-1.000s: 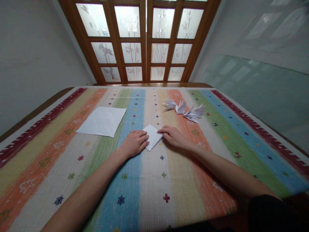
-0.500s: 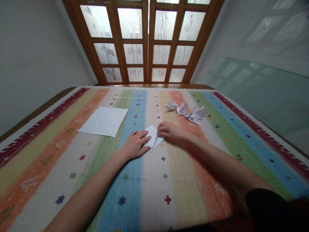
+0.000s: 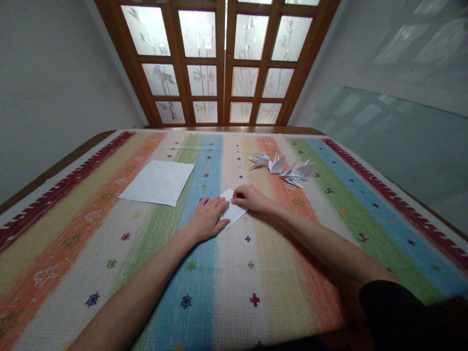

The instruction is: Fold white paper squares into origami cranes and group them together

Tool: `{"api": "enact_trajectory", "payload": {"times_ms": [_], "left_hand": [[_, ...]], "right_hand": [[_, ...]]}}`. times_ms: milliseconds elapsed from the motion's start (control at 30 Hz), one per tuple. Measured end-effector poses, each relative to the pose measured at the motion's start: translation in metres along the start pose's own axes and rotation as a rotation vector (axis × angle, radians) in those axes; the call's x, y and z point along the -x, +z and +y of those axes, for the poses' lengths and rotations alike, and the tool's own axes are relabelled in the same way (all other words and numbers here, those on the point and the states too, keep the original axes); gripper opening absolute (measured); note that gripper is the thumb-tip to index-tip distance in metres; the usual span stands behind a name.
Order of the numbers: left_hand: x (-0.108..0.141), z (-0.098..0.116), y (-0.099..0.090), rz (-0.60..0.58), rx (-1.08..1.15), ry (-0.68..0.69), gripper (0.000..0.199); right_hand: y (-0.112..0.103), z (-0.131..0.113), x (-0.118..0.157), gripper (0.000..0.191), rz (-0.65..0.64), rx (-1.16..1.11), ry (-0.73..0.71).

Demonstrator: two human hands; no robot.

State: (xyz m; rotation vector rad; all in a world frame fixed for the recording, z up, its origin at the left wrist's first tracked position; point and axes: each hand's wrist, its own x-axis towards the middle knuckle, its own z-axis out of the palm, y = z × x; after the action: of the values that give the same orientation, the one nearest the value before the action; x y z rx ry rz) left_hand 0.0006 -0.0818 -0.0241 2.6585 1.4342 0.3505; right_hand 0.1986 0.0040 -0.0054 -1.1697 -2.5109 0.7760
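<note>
A small folded piece of white paper lies on the striped tablecloth in front of me, pointed at its far end. My left hand rests flat over its left side, fingers stretched out and thumb on the near edge. From the right, my right hand has its thumb and fingertips pinched together at a flap near the paper's middle. Those fingertips partly hide the flap.
To the left lies a flat, creased white sheet. Several folded paper cranes stand grouped at the right. The tablecloth covers the table, and glass-paned wooden doors stand behind it.
My right hand has moved slightly left, bringing the raised flap over toward the paper's middle. My left hand has stayed nearly in place.
</note>
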Motion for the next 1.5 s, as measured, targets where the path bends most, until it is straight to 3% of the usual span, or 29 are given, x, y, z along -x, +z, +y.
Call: {"api": "enact_trajectory", "payload": {"times_ms": [200,400,500,667,800,900,967,1033,1133,1200,1367,1500], "left_hand": [[0.000,-0.002,0.000,-0.027,-0.075,0.045,0.038],[-0.002,0.006,-0.005,-0.045,-0.078,0.051,0.053],[-0.007,0.023,-0.009,-0.069,-0.119,0.012,0.057],[-0.015,0.037,-0.011,-0.080,-0.157,-0.014,0.046],[-0.013,0.018,-0.007,-0.021,-0.012,0.004,0.058],[-0.012,-0.001,-0.002,0.030,0.142,-0.037,0.089],[-0.013,-0.010,0.002,0.060,0.240,-0.059,0.110],[-0.014,-0.014,0.005,0.084,0.306,-0.071,0.120],[-0.014,-0.017,0.006,0.122,0.362,-0.075,0.123],[-0.012,-0.018,0.003,0.153,0.378,-0.080,0.114],[-0.004,-0.021,-0.009,0.078,0.245,-0.007,0.041],[-0.003,-0.018,-0.015,0.012,0.103,0.059,0.029]], "right_hand": [[0.006,0.010,0.003,0.012,0.161,0.055,0.032],[0.005,0.026,0.012,0.015,0.304,0.147,0.124],[0.008,0.027,0.020,0.013,0.337,0.034,0.112],[0.013,0.021,0.033,0.030,0.331,-0.173,0.074],[0.011,0.013,0.042,0.046,0.301,-0.057,-0.070],[0.009,0.007,0.045,0.074,0.203,0.028,-0.266],[0.008,0.005,0.044,0.088,0.142,0.033,-0.313],[0.008,0.007,0.041,0.084,0.122,0.032,-0.326],[0.008,0.014,0.039,0.039,0.131,0.096,-0.402],[0.008,0.021,0.040,0.015,0.156,0.164,-0.466],[0.004,0.033,0.044,0.019,0.227,0.262,-0.488],[-0.001,0.036,0.043,0.021,0.186,0.309,-0.456]]}}
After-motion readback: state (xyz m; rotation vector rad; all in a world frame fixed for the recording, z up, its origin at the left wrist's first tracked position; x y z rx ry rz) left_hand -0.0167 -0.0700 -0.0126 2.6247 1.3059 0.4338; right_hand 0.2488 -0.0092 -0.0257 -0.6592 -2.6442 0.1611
